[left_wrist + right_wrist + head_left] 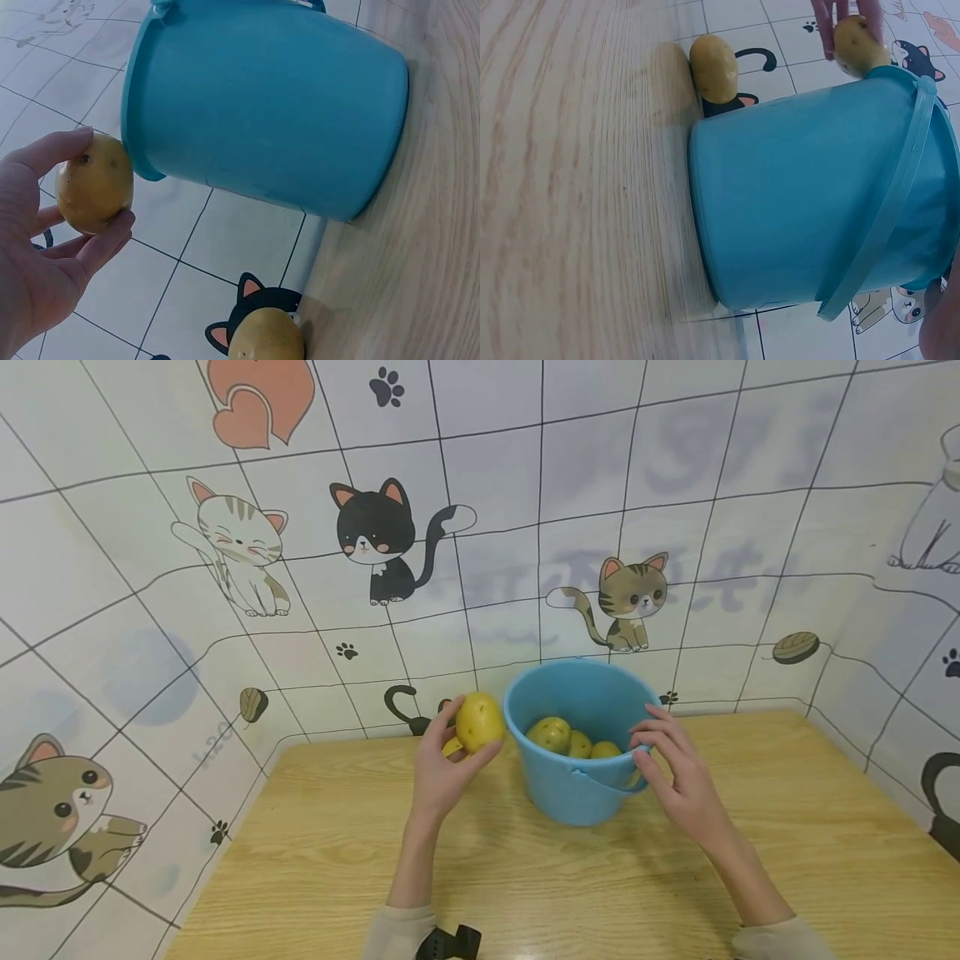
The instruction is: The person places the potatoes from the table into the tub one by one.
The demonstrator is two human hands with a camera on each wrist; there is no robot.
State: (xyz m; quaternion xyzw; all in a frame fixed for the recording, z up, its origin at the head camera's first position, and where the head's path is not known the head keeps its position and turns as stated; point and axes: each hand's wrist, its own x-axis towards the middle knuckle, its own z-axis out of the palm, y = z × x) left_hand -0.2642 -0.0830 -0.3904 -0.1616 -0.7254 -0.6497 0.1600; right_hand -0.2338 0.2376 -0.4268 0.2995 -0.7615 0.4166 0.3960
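Note:
My left hand [442, 772] pinches a yellow potato [480, 722] between thumb and fingers, just left of the blue bucket's rim. In the left wrist view that potato [95, 185] is level with the rim, outside the bucket [270, 105]. Several potatoes [550, 735] lie inside the bucket [573, 793]. On the right, my right hand [678, 777] grips the bucket's rim near the handle, its fingers over the edge. Another potato [714, 69] sits on the table beside the bucket; in the head view it is mostly hidden behind my left hand.
The bucket stands on a wood-grain table [330, 843] near the back wall [495, 568], which has cat drawings and a grid pattern. The bucket's handle [881, 217] hangs down on the near side. A black device [448, 942] is strapped to the left wrist.

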